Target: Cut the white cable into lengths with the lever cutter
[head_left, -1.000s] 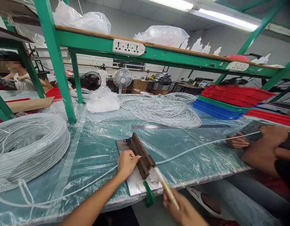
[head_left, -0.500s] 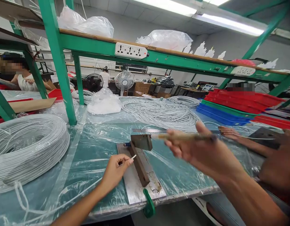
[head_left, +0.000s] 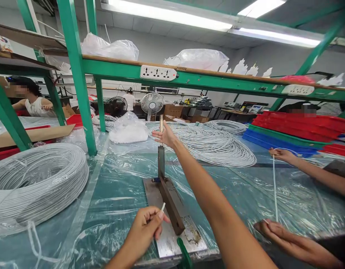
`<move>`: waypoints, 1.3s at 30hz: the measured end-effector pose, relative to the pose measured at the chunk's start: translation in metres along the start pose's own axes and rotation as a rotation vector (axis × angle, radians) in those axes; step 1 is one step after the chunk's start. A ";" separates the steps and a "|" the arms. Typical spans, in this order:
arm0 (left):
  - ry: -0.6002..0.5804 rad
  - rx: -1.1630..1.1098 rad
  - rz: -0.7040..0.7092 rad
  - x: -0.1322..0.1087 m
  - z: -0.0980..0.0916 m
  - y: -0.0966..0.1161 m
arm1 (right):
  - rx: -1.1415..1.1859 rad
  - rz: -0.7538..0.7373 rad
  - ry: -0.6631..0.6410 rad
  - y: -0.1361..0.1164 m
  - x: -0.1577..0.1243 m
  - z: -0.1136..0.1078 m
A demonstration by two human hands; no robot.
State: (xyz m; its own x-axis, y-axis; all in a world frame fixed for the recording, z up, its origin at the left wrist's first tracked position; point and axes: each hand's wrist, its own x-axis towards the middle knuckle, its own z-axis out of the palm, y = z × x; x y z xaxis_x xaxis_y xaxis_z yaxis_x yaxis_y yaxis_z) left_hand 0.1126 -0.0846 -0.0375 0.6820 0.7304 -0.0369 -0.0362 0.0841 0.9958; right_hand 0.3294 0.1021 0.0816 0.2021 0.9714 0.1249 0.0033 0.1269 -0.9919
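Observation:
Low in the middle of the view, my left hand [head_left: 145, 226] pinches a thin white cable [head_left: 163, 206], its short end sticking up from between thumb and fingers beside a lever cutter's brown bar [head_left: 173, 215]. The cutter's metal base plate [head_left: 165, 243] lies on the table with a blue spring [head_left: 156, 180] at its far end. Its blade arm [head_left: 161, 162] stands upright. My right hand [head_left: 168, 136] reaches far forward and touches the arm's handle [head_left: 161, 121], fingers stretched out and not wrapped round it.
A green clamp [head_left: 184, 254] sits at the table's front edge. Coiled cable [head_left: 49, 194] lies left, loose cable loops [head_left: 217, 145] behind. Red trays [head_left: 295, 127] are stacked at right. Another person's hands [head_left: 284, 155] hold a white cable at right. A green shelf frame [head_left: 116, 68] spans above.
My right hand has moved forward and left, swinging the cutter's arm from tilted right to upright. My left hand still pinches the cable. The other person's cable is now stretched between two hands.

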 end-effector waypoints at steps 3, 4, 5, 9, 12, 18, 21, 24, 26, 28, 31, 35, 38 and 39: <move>0.051 -0.056 -0.001 0.000 -0.008 0.011 | -0.030 -0.008 0.088 0.009 -0.002 0.012; 0.083 -0.082 0.011 -0.001 -0.012 0.017 | -0.037 -0.049 0.130 0.011 -0.009 0.017; 0.124 -0.114 0.032 -0.003 -0.017 0.024 | -0.038 -0.101 0.165 0.012 -0.020 0.022; 0.356 -0.316 0.184 -0.010 -0.030 0.056 | -0.051 -0.219 0.060 0.020 -0.101 0.040; 0.479 -0.504 0.347 -0.011 -0.028 0.076 | -0.136 -0.060 -0.452 0.035 -0.180 0.054; 0.436 -0.532 0.467 -0.006 -0.001 0.089 | 0.068 0.153 -0.863 0.074 -0.268 0.088; 0.308 -0.144 0.419 -0.012 -0.002 0.090 | 0.236 0.148 -0.564 0.070 -0.273 0.082; 0.079 0.315 0.311 -0.023 -0.017 0.088 | 0.308 0.084 -0.208 0.047 -0.268 0.048; -0.019 0.599 0.208 -0.029 -0.030 0.084 | 0.331 0.047 -0.017 0.031 -0.262 0.012; -0.003 0.863 0.088 -0.033 -0.045 0.080 | 0.344 -0.003 0.138 0.021 -0.256 -0.033; 0.102 1.190 -0.090 -0.032 -0.074 0.072 | 0.281 -0.005 0.379 0.022 -0.248 -0.111; 0.193 1.376 -0.169 -0.030 -0.114 0.063 | 0.181 0.090 0.615 0.030 -0.252 -0.205; 0.246 1.379 -0.149 -0.032 -0.133 0.059 | 0.149 0.144 0.655 0.032 -0.264 -0.250; 0.262 1.375 -0.148 -0.034 -0.136 0.059 | 0.138 0.157 0.658 0.032 -0.268 -0.260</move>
State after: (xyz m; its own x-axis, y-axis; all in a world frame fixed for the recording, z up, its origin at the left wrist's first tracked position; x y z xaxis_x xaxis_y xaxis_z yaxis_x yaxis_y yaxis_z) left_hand -0.0119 -0.0120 0.0112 0.4573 0.8893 -0.0100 0.8598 -0.4392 0.2606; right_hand 0.5298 -0.2065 0.0103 0.7426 0.6618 -0.1025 -0.1903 0.0618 -0.9798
